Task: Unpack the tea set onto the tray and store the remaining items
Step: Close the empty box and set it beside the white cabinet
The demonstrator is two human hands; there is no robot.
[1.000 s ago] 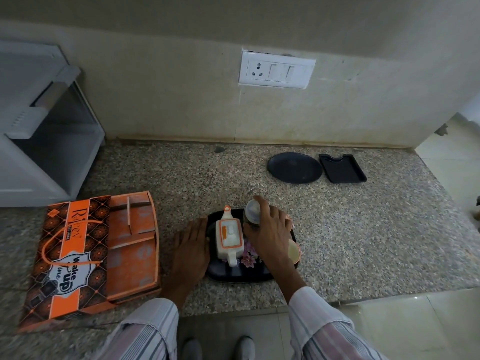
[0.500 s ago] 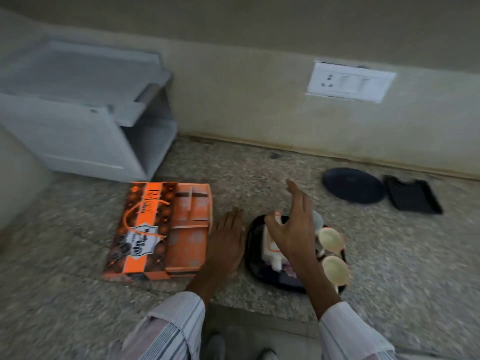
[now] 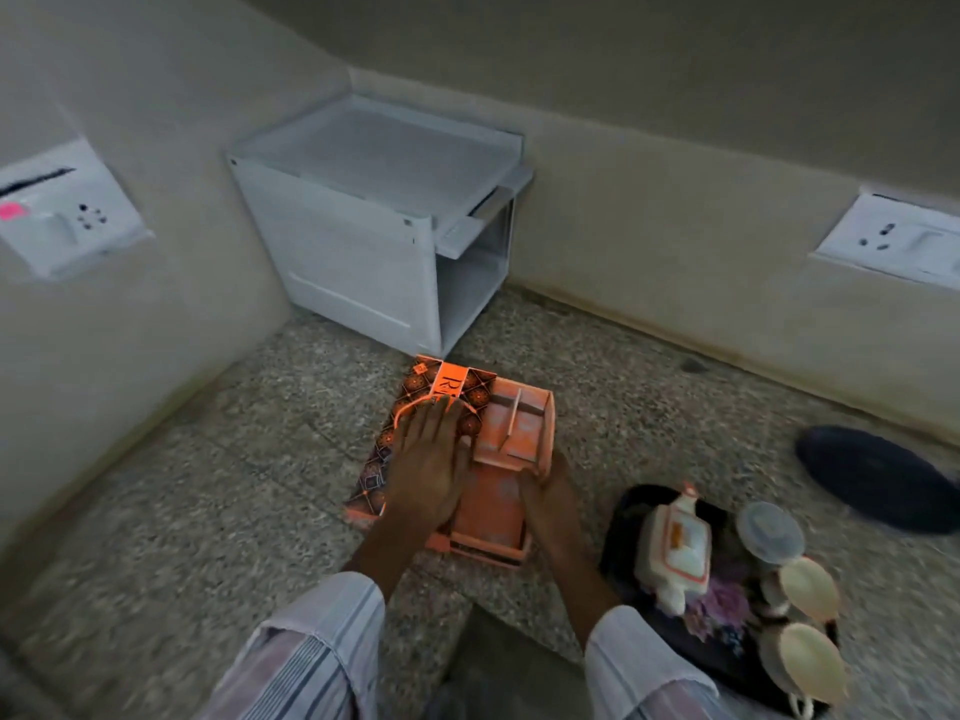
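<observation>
Both your hands are now sitting on the orange patterned cardboard box [image 3: 447, 449], having left the black tray: your left hand [image 3: 428, 467] is lying flat with fingers straight on its printed lid, while your right hand [image 3: 548, 498] is touching the open insert's right edge, its grip too blurred to tell. That black oval tray [image 3: 621, 532] is sitting on the speckled granite surface [image 3: 649, 433] just right of the box, carrying the white-and-orange teapot [image 3: 675, 550] and cream cups [image 3: 808, 589].

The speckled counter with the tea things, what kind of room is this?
Probably a home kitchen. The stone counter meets a wall with a switch socket, a white cabinet sits in the corner, and a teapot stands on a tray.
</observation>
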